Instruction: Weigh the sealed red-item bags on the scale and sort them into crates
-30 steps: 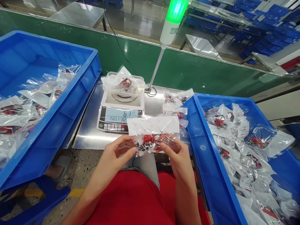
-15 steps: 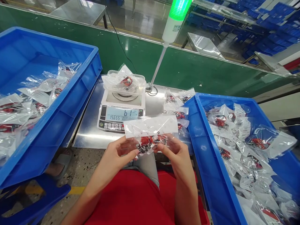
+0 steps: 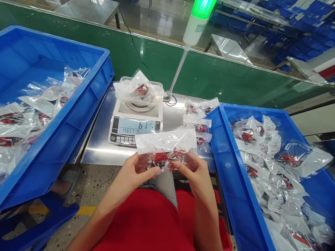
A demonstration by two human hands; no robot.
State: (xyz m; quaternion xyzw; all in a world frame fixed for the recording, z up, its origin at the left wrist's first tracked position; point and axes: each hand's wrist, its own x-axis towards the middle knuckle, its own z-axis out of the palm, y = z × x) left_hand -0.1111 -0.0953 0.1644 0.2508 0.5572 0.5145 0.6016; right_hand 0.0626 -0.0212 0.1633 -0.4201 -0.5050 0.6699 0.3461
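Note:
A clear plastic bag (image 3: 166, 141) with a white printed band hangs between my two hands, above the near edge of the metal table. Red and black parts, some like wires, show through its lower half. My left hand (image 3: 140, 169) grips the bag's left side, thumb in front. On the right side, my right hand (image 3: 192, 167) pinches it the same way, its fingers partly behind the plastic. Just beyond the bag stands a digital scale (image 3: 136, 118), its display reading 61 and 15.657. The scale's clear tray (image 3: 157, 94) carries another bag (image 3: 141, 87) with a red part inside.
Blue bins flank me: a left bin (image 3: 86, 101) and a right bin (image 3: 235, 188), both holding many similar bags. Several more bags (image 3: 200, 128) lie on the metal table (image 3: 98, 146) beside the right bin. A signal lamp (image 3: 199, 21) glows green behind the scale.
The held bag has shifted slightly left and tilted a little between my hands. The scale's lower reading went from 15.655 to 15.657.

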